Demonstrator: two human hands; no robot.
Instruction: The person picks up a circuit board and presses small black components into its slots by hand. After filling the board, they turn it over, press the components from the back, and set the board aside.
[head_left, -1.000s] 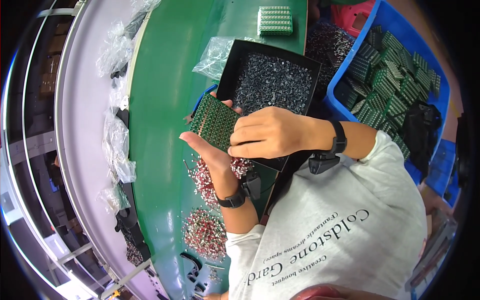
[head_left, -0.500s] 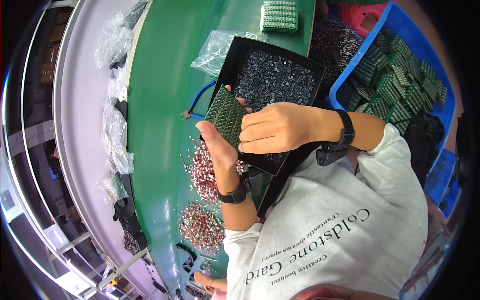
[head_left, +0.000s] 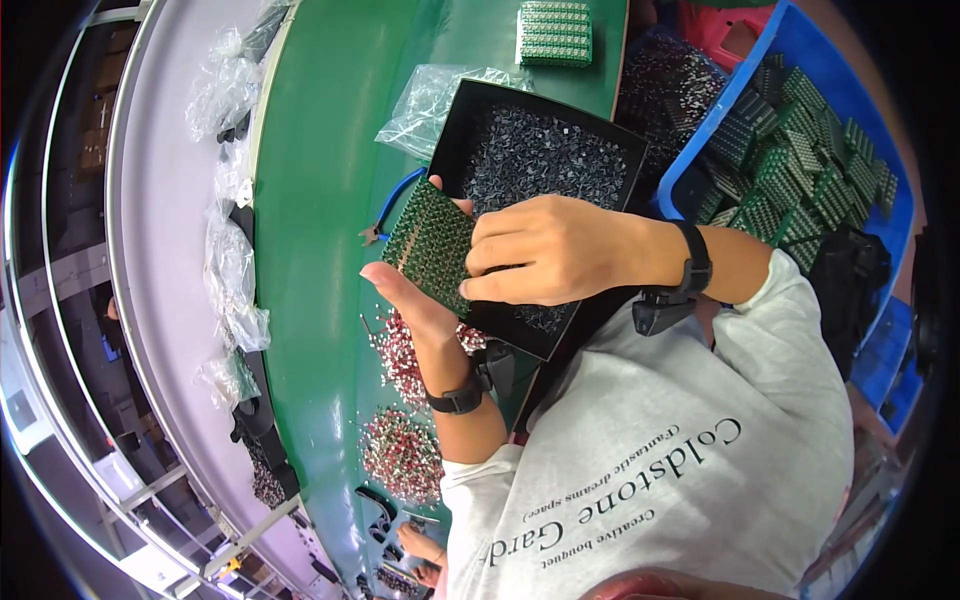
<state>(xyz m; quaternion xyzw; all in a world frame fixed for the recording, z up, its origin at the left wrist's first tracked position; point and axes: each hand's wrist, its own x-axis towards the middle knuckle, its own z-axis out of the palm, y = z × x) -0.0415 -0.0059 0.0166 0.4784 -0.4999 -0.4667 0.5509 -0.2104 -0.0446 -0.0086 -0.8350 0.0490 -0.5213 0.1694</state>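
A green circuit board panel (head_left: 430, 240), covered in rows of small dark parts, lies tilted across my left hand (head_left: 420, 312). That hand supports it from beneath, its thumb along the near-left side and fingertips showing past the far edge. My right hand (head_left: 548, 250) comes in from the right with curled fingers, their tips at the panel's right edge. Whatever those fingertips pinch, if anything, is hidden. Under and beyond both hands sits a black tray (head_left: 452, 140) holding many small black pieces (head_left: 545, 150).
Blue-handled cutters (head_left: 398, 196) lie left of the tray, near a clear plastic bag (head_left: 415, 110). Red-and-white wire piles (head_left: 400, 365) sit below my left wrist. Stacked boards (head_left: 555, 35) stand at the back. A blue crate (head_left: 688, 150) of boards is right; another person's hand (head_left: 422, 545) shows below.
Both my hands and the panel have shifted slightly left. The panel has turned to show more of its face. Below, the other person's hand has moved a little.
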